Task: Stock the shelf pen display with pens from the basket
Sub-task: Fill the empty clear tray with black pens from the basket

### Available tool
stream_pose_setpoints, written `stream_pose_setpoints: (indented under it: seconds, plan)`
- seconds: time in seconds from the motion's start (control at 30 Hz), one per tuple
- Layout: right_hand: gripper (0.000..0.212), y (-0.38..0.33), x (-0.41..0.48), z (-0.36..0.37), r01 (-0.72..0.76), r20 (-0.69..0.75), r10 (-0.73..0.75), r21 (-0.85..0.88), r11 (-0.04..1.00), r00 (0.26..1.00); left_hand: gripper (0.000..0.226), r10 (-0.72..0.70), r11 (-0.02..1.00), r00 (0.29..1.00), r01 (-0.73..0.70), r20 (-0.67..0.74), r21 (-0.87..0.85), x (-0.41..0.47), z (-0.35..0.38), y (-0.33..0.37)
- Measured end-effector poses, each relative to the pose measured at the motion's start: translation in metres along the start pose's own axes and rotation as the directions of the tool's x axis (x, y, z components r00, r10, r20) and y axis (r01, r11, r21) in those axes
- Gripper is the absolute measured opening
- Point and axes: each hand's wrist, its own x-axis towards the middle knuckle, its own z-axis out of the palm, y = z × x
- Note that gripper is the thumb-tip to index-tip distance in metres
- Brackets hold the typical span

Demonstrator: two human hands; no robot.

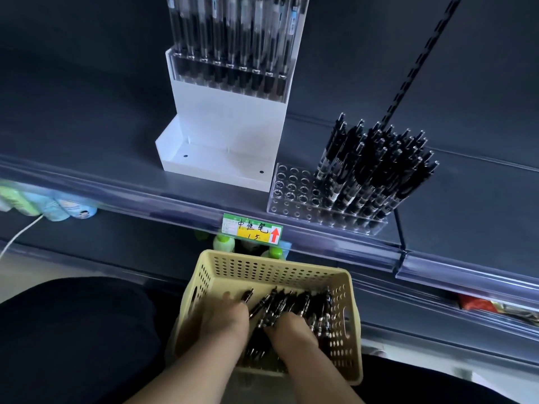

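**Step in hand: gathering a batch of pens from the basket for the shelf display.**

The left hand (226, 319) lies knuckles-up inside the basket (262, 272), at the left edge of the loose pens (294, 304). 1 pen tip shows just past its fingertips. Motion blur hides whether the fingers are closed round anything.

Ahead of and above this hand, on the shelf (87, 141), stands the white stand (230, 112), with a row of pens in its upper tier. The price label (252, 230) hangs on the shelf edge, between the hands and the stand.

The right hand (293, 330) is pushed fingers-first into the middle of the pile and touches pens. Its grasp likewise cannot be told.

Ahead and to the right of this hand sits the clear rack (291, 188). Open holes show on its left part. Its right part is crowded with standing pens (376, 167) that lean at differing angles.

Suggested technique, as a judgement:
- Comb the loose pens parallel with both hands, tips 1 way, before lifting.
- Take a small bundle rather than a fistful, since the rack appears to accept 1 pen per hole.
- Leave 1 hand on the basket so that it does not tip as the other rises.
- Fill outward from the crowded side, because a sleeve brushing the leaning pens could topple them.
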Motion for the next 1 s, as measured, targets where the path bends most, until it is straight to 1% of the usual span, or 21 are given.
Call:
stream_pose_setpoints:
  seconds: [0.1,0.17,0.23,0.3,0.33,0.37,0.4,0.47,0.5,0.57,0.6,0.63,0.7,0.77,0.83,0.9,0.93,1.0]
  plan:
    - [0.034,-0.003,0.002,0.003,-0.004,-0.018,0.005,0.083,0.997,1.000,0.040,-0.007,1.000,1.000,0.007,0.020,0.002,0.005,0.003,-0.001]
    - [0.030,-0.005,0.004,0.003,-0.003,-0.014,0.006,0.198,0.980,1.000,0.045,-0.036,0.997,0.999,0.037,0.017,-0.066,0.005,0.001,-0.001]
    - [0.029,-0.009,0.008,0.006,-0.016,0.015,0.012,0.322,0.947,1.000,0.039,-0.054,0.991,0.999,0.054,0.003,-0.126,0.005,0.002,-0.001]
    - [0.027,-0.016,0.011,0.010,-0.038,0.051,0.020,0.402,0.915,0.998,0.026,-0.102,0.965,0.995,0.098,-0.006,-0.243,0.006,0.006,-0.002]
    - [0.026,-0.019,0.014,0.012,-0.038,0.053,0.018,0.417,0.908,0.998,0.020,-0.121,0.944,0.993,0.113,-0.006,-0.309,0.007,0.009,-0.002]
    - [0.025,-0.021,0.015,0.013,-0.041,0.056,0.019,0.416,0.908,0.998,0.019,-0.112,0.938,0.994,0.110,0.014,-0.328,0.005,0.010,-0.001]
    - [0.028,-0.022,0.015,0.013,-0.049,0.055,0.029,0.416,0.908,0.998,0.023,-0.103,0.936,0.994,0.111,0.044,-0.335,0.002,0.008,0.000]
    - [0.036,-0.023,0.018,0.015,-0.077,0.076,0.049,0.431,0.899,0.996,0.029,-0.084,0.943,0.995,0.094,0.045,-0.318,-0.002,0.007,0.002]
    - [0.037,-0.024,0.020,0.016,-0.092,0.100,0.053,0.444,0.891,0.994,0.030,-0.084,0.950,0.996,0.093,0.043,-0.299,-0.004,0.005,0.003]
    - [0.036,-0.025,0.022,0.018,-0.115,0.145,0.047,0.498,0.859,0.988,0.028,-0.035,0.975,0.998,0.046,0.054,-0.217,-0.003,0.002,0.003]
    - [0.033,-0.026,0.024,0.020,-0.121,0.160,0.043,0.521,0.845,0.986,0.028,-0.012,0.989,0.999,0.018,0.039,-0.147,0.000,0.003,0.001]
    - [0.031,-0.026,0.025,0.020,-0.120,0.169,0.033,0.538,0.835,0.985,0.030,-0.002,0.992,0.999,0.007,0.039,-0.129,0.002,0.002,0.000]
    - [0.032,-0.025,0.022,0.017,-0.107,0.196,-0.006,0.562,0.820,0.981,0.032,0.064,0.997,0.996,-0.062,0.064,-0.039,0.006,0.001,-0.003]
    - [0.031,-0.024,0.018,0.015,-0.089,0.235,-0.064,0.588,0.804,0.970,0.020,0.162,0.979,0.982,-0.172,0.097,0.107,0.005,-0.003,-0.003]
    - [0.027,-0.025,0.014,0.013,-0.062,0.266,-0.131,0.612,0.788,0.955,0.021,0.225,0.943,0.968,-0.245,0.110,0.224,0.006,-0.005,-0.005]
    - [0.025,-0.026,0.012,0.013,-0.018,0.235,-0.156,0.602,0.799,0.959,0.022,0.265,0.901,0.957,-0.289,0.116,0.325,0.005,-0.008,-0.004]
    - [0.025,-0.028,0.011,0.012,0.011,0.202,-0.157,0.579,0.815,0.967,0.020,0.272,0.892,0.956,-0.292,0.108,0.345,0.002,-0.011,-0.002]
    - [0.025,-0.029,0.008,0.009,0.097,0.107,-0.166,0.472,0.876,0.980,0.019,0.278,0.878,0.953,-0.302,0.116,0.372,0.000,-0.014,0.000]
